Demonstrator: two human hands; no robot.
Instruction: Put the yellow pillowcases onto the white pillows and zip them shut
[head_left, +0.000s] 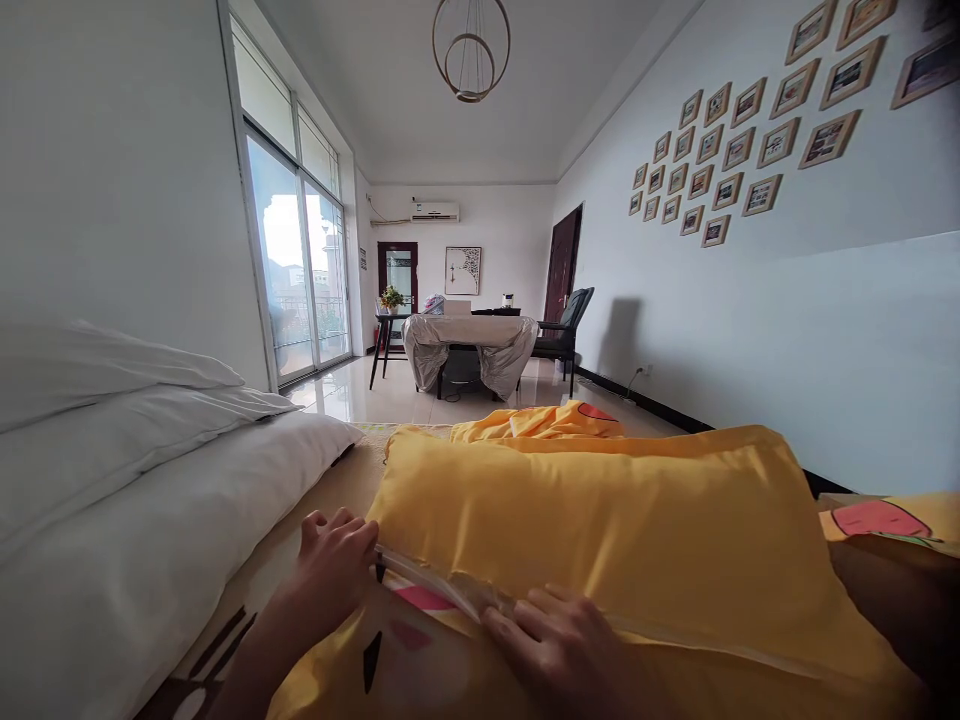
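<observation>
- My left hand (336,555) is mostly closed, its fingers gripping the left edge of the yellow cover (577,510).
- My right hand (559,635) is half closed, with fingers bent at the pale strip (435,578) along the cover's near edge; if they pinch it, I cannot tell.
- The yellow cover lies in front of me, on the bed (358,483).
- White pillows (217,490) are stacked at my left.
</observation>
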